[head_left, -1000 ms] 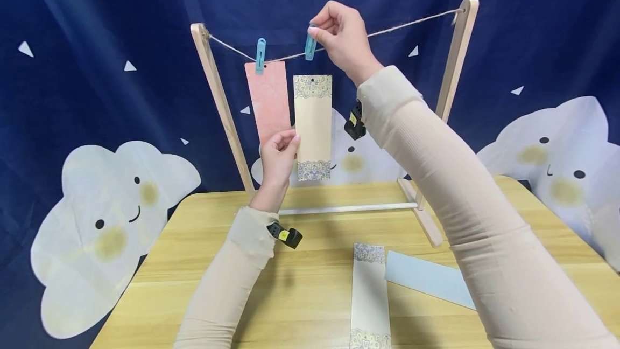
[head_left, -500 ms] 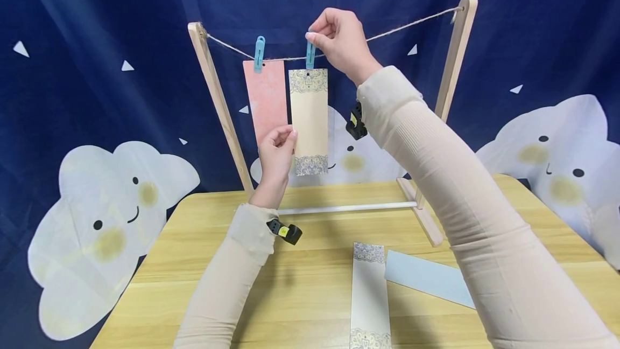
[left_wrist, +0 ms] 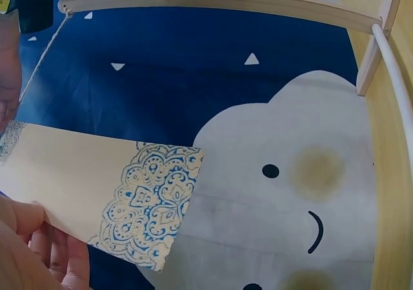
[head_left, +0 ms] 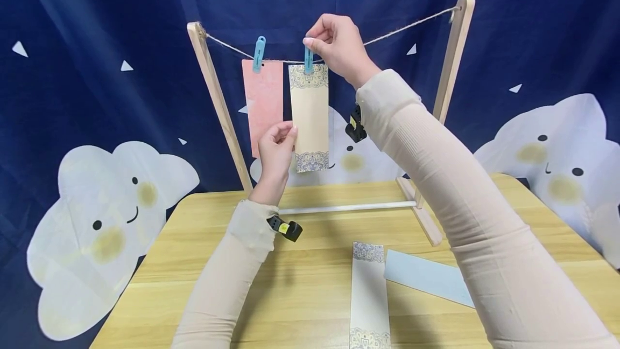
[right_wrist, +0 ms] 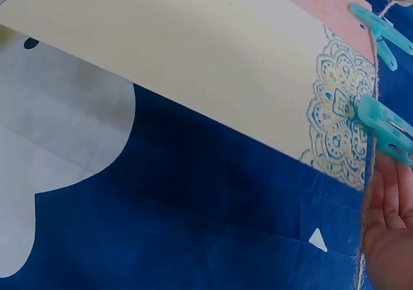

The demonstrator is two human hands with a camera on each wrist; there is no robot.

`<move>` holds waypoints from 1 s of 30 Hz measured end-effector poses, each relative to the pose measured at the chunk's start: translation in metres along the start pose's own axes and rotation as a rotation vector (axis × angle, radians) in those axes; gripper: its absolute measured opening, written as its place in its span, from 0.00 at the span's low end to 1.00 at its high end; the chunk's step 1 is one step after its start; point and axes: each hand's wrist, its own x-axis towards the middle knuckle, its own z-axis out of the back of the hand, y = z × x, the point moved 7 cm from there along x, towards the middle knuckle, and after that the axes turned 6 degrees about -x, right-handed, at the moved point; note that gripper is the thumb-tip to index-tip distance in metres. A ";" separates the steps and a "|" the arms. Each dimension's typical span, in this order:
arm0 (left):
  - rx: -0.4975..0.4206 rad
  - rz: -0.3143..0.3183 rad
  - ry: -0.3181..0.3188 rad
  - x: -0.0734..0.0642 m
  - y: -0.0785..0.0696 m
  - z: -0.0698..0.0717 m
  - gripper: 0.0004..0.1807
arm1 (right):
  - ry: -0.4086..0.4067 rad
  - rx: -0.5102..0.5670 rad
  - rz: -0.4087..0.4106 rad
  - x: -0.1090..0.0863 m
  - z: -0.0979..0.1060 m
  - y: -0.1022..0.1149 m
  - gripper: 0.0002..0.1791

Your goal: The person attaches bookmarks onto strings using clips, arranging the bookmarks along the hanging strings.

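Observation:
My left hand [head_left: 276, 149] pinches the left edge of a cream bookmark [head_left: 311, 112] with blue lace patterns at both ends. In the left wrist view its thumb lies on the face of the bookmark [left_wrist: 71, 174]. Up at the twine [head_left: 397, 30], my right hand [head_left: 341, 47] pinches the top of a blue clothespin [head_left: 308, 61]. The lower end of this clothespin [right_wrist: 386, 130] overlaps the bookmark's top edge at the twine. To the left, a pink card [head_left: 263, 96] hangs from another blue clothespin [head_left: 259, 54], its lower part behind my left hand.
Two wooden posts [head_left: 452, 63] hold the twine, joined low down by a white rod [head_left: 349, 208]. On the wooden table [head_left: 310, 295] lie a second lace-patterned bookmark [head_left: 370, 295] and a light blue card [head_left: 426, 276], partly under my right forearm. Behind hangs a blue curtain [head_left: 97, 96] with clouds.
The bookmark has risen to the twine, and my right hand has lowered the clothespin. Its lower end, apart from the bookmark a second ago, now overlaps the bookmark's top.

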 end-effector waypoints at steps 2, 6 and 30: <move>0.003 0.006 0.001 0.001 0.000 0.000 0.08 | 0.009 -0.009 -0.005 0.000 -0.001 0.000 0.04; 0.000 0.011 0.008 0.002 -0.001 -0.002 0.08 | 0.024 -0.012 -0.021 0.000 -0.001 0.000 0.04; -0.003 0.039 0.023 0.000 0.001 -0.004 0.08 | 0.154 0.024 -0.075 -0.002 -0.002 -0.007 0.12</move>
